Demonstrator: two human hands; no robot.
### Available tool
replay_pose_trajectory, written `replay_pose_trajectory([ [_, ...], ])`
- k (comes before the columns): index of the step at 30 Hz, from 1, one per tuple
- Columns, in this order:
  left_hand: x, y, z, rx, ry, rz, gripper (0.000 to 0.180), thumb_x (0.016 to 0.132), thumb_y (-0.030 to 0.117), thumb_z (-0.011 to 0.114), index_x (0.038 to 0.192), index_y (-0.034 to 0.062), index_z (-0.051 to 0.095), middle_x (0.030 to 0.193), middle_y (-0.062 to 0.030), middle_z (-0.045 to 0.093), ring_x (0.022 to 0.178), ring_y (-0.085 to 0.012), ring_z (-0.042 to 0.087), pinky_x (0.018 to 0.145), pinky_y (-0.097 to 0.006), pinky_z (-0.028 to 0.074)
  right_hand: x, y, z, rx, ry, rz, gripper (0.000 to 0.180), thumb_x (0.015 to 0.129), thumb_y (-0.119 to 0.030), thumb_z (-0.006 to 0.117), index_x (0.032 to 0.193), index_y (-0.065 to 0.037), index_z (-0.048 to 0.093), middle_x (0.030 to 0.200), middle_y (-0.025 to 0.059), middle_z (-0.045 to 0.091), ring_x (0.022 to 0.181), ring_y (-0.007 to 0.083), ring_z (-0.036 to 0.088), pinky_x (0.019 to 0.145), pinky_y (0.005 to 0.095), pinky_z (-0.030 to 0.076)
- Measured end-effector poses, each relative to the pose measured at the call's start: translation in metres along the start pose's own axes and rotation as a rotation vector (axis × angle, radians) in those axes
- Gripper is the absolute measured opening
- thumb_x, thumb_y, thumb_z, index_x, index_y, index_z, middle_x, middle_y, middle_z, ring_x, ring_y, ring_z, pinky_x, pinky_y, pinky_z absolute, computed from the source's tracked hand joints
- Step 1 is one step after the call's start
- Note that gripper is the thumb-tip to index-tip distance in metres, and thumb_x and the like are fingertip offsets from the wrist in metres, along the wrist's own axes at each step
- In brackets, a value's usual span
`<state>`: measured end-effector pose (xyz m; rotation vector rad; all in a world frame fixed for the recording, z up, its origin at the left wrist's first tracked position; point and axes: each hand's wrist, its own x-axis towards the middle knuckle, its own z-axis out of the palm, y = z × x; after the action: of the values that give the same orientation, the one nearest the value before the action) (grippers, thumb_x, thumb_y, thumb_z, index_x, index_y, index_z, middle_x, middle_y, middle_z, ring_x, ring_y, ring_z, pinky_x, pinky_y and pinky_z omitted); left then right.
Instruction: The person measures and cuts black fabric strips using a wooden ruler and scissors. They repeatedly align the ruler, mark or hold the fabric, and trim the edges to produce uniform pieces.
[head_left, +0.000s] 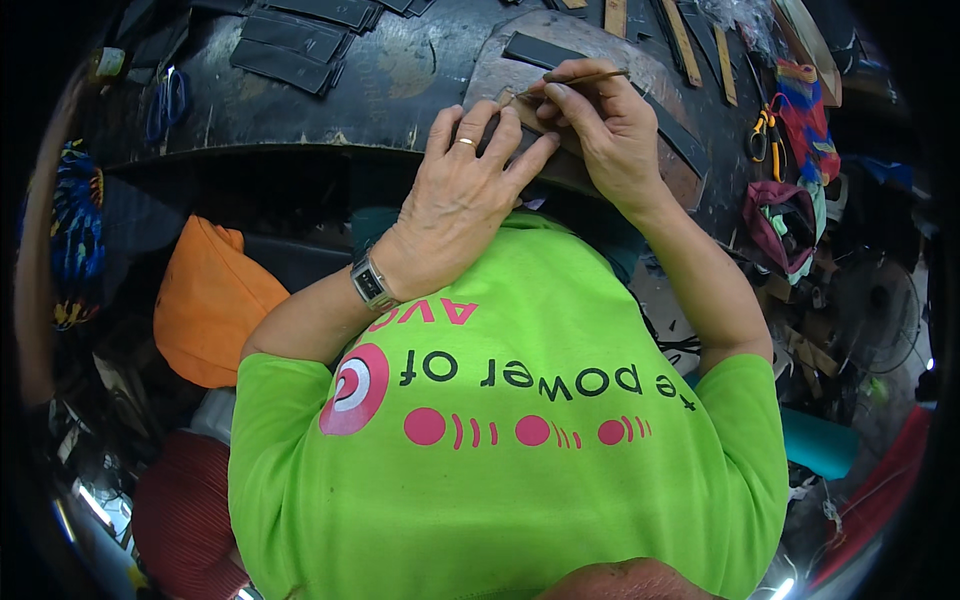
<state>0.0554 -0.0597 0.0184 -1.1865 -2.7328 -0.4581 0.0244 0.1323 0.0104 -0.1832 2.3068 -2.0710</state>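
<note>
A dark flat strip [520, 135], perhaps leather or rubber, is lying on a round wooden work board [640, 70] at the near edge of a dark workbench [400, 90], right in front of the person. The left hand [460, 190] is pressing down flat on the strip, fingers spread over it, apparently pinning it so it cannot slide; a ring is showing on one finger and a square wristwatch [370, 282] is sitting on the wrist. The right hand [600, 125] is pinching a thin stick-like tool [575, 80] between thumb and fingertips, closed tight around it, with the tip angled down toward the strip's edge beside the left fingers. More dark strips [290, 50] are lying in a stack at the bench's far left, near blue-handled scissors [168, 100]. Orange-handled scissors [765, 135] are resting at the right, by colourful cloth. Wooden slats [685, 40] are lying beyond the board. An orange bag [205, 300] is sitting below the bench on the left. The person is wearing a bright green shirt [520, 470].
</note>
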Motion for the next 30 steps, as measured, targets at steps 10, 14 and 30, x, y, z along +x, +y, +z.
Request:
replay_pose_trajectory([
  [10, -0.002, -0.004, 0.005, 0.014, 0.017, 0.024, 0.058, 0.080, 0.015, 0.065, 0.136, 0.0110, 0.053, 0.129, -0.0154, 0.049, 0.127, -0.0310, 0.044, 0.108, -0.043, 0.037, 0.014, 0.003, -0.001, 0.157, -0.030, 0.077, 0.010, 0.098, -0.008, 0.058, 0.107, -0.002, 0.058, 0.093, 0.0057, 0.068, 0.076, 0.0075, 0.062, 0.069, 0.0233, 0.054],
  [14, -0.005, -0.002, 0.009, 0.023, 0.016, -0.027, 0.076, 0.072, 0.021, 0.079, 0.142, 0.0172, 0.048, 0.135, -0.0131, 0.048, 0.132, -0.0291, 0.042, 0.111, -0.042, 0.036, 0.011, 0.010, -0.005, 0.174, -0.074, -0.007, 0.013, 0.100, -0.007, 0.054, 0.113, -0.002, 0.055, 0.102, 0.0107, 0.069, 0.083, 0.0091, 0.064, 0.076, 0.0233, 0.054],
  [30, -0.004, -0.007, 0.006, 0.028, -0.025, 0.043, 0.053, 0.081, 0.014, 0.062, 0.134, 0.0078, 0.054, 0.131, -0.0110, 0.047, 0.130, -0.0310, 0.041, 0.108, -0.042, 0.036, 0.011, 0.003, 0.001, -0.336, -0.207, -0.282, 0.015, 0.097, -0.003, 0.058, 0.112, 0.000, 0.056, 0.098, 0.0090, 0.069, 0.085, 0.0147, 0.067, 0.074, 0.0304, 0.055],
])
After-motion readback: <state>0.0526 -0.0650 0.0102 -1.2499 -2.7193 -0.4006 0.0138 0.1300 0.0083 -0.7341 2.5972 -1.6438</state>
